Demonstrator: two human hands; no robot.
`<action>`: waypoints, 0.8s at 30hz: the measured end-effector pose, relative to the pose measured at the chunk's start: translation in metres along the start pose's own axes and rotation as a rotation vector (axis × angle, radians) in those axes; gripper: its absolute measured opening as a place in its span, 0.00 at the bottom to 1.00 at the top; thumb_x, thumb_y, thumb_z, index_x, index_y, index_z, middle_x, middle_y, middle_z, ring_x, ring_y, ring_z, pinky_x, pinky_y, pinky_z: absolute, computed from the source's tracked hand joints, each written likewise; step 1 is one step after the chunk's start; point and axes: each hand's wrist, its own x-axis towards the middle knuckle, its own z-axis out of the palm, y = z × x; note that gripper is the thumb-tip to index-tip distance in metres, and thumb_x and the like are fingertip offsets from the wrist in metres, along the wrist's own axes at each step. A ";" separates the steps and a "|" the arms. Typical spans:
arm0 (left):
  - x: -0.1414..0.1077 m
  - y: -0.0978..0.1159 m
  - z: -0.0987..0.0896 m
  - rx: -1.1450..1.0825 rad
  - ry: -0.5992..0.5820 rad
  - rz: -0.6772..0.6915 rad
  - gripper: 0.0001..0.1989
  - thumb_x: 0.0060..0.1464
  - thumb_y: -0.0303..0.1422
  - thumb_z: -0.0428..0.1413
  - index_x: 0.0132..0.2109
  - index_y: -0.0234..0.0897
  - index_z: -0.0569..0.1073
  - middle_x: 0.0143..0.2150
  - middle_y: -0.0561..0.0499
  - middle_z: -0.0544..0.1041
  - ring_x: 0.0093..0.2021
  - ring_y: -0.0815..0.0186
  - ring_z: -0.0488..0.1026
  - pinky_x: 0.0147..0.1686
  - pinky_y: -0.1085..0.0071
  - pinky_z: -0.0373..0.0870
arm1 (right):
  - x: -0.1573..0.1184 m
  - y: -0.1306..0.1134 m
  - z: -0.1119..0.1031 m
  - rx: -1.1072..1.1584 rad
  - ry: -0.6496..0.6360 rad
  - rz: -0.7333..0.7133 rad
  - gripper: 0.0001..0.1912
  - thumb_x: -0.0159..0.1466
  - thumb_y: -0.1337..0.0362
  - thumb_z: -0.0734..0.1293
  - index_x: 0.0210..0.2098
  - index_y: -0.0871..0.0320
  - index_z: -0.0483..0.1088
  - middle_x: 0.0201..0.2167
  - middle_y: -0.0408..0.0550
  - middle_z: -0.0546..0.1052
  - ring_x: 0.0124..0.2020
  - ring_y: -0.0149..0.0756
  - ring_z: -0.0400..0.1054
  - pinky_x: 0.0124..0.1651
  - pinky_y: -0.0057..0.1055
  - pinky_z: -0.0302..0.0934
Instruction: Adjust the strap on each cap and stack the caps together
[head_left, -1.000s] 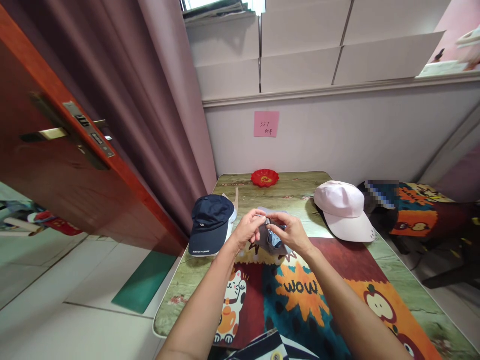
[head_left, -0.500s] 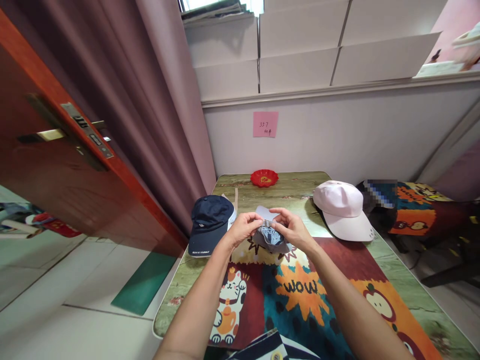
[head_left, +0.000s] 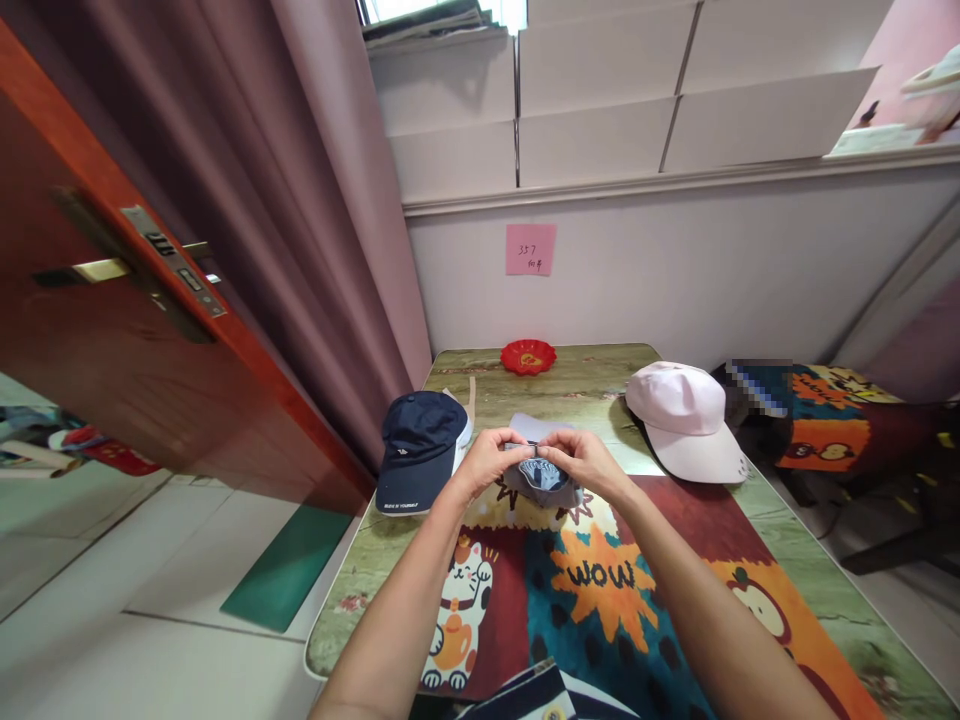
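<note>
A grey-blue baseball cap (head_left: 564,494) lies on the table in front of me, its opening facing me and its patterned lining showing. My left hand (head_left: 493,460) pinches the left part of the cap's back strap. From the other side, my right hand (head_left: 581,460) pinches the same strap, thumb and fingertips closed on it. The fingertips of both hands nearly meet at the strap, where they cover most of the buckle. To the left sits a navy cap (head_left: 420,440), with something white partly hidden behind it. A pale pink cap (head_left: 679,410) rests on the right.
A red scalloped dish (head_left: 529,357) stands at the table's far edge by the wall. A colourful printed mat (head_left: 517,570) covers the near part of the wooden-patterned table (head_left: 465,362). The open door (head_left: 150,330) and a purple curtain (head_left: 330,200) are on the left.
Both hands have drawn closer together on the cap's strap. The right index finger has come down, and the metal buckle seen before is now mostly covered. The other caps stay put.
</note>
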 end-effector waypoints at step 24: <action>-0.002 0.093 -0.005 -0.364 -0.087 0.129 0.23 0.50 0.50 0.67 0.35 0.34 0.71 0.29 0.49 0.79 0.23 0.71 0.69 0.24 0.77 0.64 | -0.020 -0.026 -0.052 0.310 -0.332 0.023 0.28 0.55 0.38 0.73 0.31 0.60 0.77 0.25 0.45 0.75 0.26 0.33 0.66 0.31 0.28 0.61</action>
